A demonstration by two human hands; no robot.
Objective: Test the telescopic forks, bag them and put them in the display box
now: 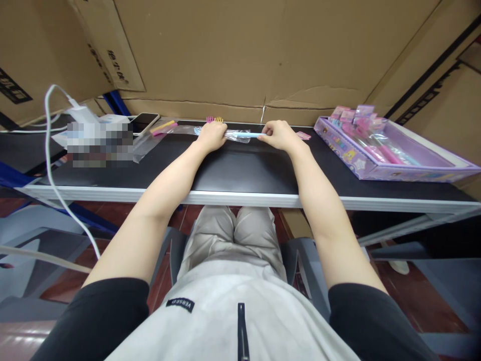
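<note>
Black table (244,170), cardboard (225,60) behind. Blue stick (248,135): between the hands, long axis left-right. Right hand (277,134): grip pinched on its right end. Left hand (213,136): curled at clear sleeve (233,137); hold hidden, cannot tell.

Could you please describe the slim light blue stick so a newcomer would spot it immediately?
At the black tabletop, look between the left hand and right hand. The light blue stick runs from a clear plastic wrapper to the right hand. Unlike the pink and yellow strips farther left, it is blue and held.
</note>
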